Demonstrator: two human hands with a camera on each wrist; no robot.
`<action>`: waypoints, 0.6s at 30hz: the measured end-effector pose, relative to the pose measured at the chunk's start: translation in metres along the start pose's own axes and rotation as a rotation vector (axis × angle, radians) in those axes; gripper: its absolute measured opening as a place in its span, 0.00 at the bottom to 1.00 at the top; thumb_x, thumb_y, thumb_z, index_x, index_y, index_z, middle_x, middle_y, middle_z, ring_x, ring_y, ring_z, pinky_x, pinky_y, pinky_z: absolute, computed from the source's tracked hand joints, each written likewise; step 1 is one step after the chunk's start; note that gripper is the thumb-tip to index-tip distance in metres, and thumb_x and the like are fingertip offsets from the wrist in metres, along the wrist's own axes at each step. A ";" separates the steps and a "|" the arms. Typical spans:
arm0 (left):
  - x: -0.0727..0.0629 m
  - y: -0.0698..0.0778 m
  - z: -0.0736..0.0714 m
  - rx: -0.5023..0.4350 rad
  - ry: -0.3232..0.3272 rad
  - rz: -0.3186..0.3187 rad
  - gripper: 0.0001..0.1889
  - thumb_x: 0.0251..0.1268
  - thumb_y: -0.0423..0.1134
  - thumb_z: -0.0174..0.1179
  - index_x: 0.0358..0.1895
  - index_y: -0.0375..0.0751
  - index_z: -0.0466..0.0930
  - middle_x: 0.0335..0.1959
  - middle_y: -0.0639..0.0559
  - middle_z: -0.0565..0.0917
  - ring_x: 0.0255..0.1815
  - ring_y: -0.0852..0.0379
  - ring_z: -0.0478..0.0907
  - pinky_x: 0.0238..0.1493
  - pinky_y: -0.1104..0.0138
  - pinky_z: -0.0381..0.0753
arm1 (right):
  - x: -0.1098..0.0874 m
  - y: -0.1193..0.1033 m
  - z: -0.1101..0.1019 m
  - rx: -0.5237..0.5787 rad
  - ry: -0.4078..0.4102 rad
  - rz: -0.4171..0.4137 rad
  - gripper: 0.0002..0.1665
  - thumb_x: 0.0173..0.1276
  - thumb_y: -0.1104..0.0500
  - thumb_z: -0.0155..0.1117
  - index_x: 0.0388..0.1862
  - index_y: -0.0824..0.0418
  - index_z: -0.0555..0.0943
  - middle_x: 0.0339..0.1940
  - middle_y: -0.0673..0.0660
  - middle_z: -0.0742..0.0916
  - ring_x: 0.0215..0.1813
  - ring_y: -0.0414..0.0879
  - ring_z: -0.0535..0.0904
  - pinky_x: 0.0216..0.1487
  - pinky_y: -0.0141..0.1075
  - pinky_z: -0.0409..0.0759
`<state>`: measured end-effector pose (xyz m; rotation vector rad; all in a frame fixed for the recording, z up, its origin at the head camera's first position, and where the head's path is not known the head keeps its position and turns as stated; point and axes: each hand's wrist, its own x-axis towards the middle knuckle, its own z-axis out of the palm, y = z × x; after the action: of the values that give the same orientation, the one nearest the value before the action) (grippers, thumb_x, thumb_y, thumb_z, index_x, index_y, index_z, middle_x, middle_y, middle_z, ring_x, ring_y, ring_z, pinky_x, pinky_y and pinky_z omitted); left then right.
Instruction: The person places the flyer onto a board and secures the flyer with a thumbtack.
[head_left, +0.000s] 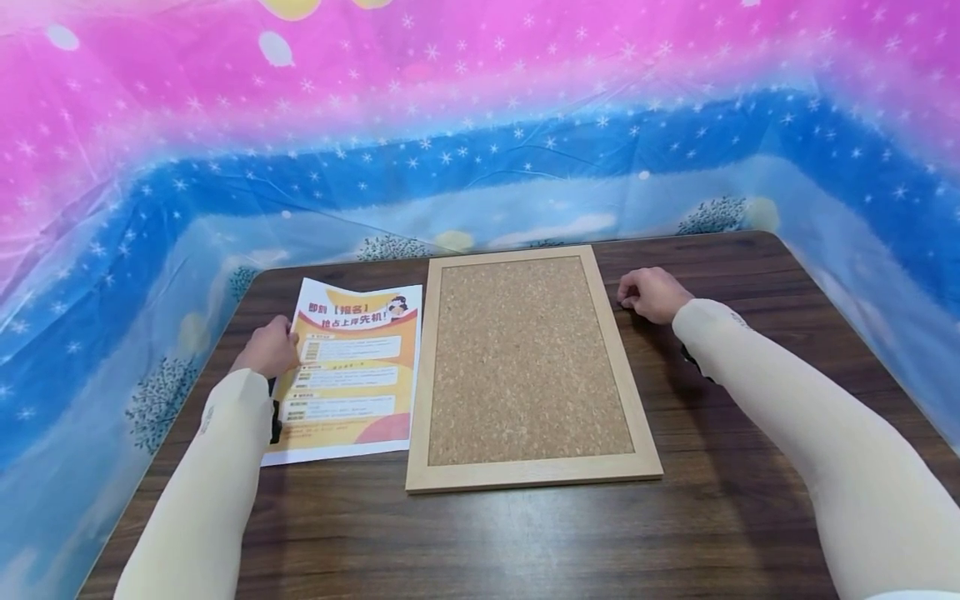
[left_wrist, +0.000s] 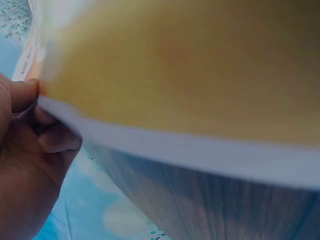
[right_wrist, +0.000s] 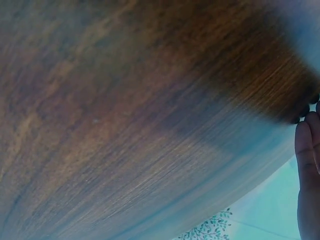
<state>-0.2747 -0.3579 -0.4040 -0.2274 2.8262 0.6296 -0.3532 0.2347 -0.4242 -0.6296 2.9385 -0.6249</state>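
Note:
A printed poster (head_left: pixel 360 358) in yellow, orange and white lies on the left of the dark wooden table, its edge slightly raised. My left hand (head_left: pixel 268 348) pinches the sheet's left edge. In the left wrist view, the thumb of my left hand (left_wrist: pixel 27 135) lies over the paper (left_wrist: pixel 200 65) and fingers curl beneath it. Right of the poster lies a cork board (head_left: pixel 528 358) in a pale wooden frame. My right hand (head_left: pixel 654 294) rests on the table beyond the board's right edge, fingers loosely bent. Only some fingers of the right hand (right_wrist: pixel 309 150) show in its wrist view; small dark spots at their tips are unclear.
The wooden table (head_left: pixel 525 542) has rounded far corners. A pink and blue patterned cloth (head_left: pixel 480 150) surrounds its back and sides. The board's frame sits close to the poster's right edge.

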 end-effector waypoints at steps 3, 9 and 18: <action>-0.001 -0.003 -0.002 -0.014 0.028 0.032 0.16 0.77 0.38 0.35 0.55 0.26 0.59 0.40 0.33 0.73 0.36 0.43 0.75 0.33 0.56 0.72 | 0.001 0.000 0.001 -0.006 0.000 -0.007 0.08 0.63 0.73 0.57 0.33 0.62 0.80 0.34 0.59 0.82 0.36 0.53 0.75 0.42 0.49 0.73; -0.004 -0.006 -0.005 -0.060 0.096 0.013 0.18 0.78 0.41 0.33 0.58 0.29 0.57 0.41 0.34 0.73 0.36 0.43 0.76 0.32 0.56 0.74 | 0.001 -0.002 0.000 0.001 0.026 -0.004 0.09 0.61 0.74 0.54 0.33 0.62 0.78 0.31 0.58 0.81 0.33 0.52 0.73 0.38 0.47 0.71; -0.010 -0.011 -0.022 -0.120 0.139 -0.026 0.21 0.78 0.44 0.32 0.61 0.30 0.55 0.43 0.33 0.72 0.36 0.43 0.76 0.27 0.60 0.74 | 0.004 0.003 -0.003 0.019 0.067 0.042 0.10 0.61 0.75 0.51 0.35 0.63 0.76 0.36 0.60 0.80 0.35 0.54 0.72 0.38 0.47 0.71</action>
<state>-0.2670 -0.3761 -0.3866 -0.3407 2.9145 0.8081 -0.3582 0.2365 -0.4225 -0.5543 2.9949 -0.6822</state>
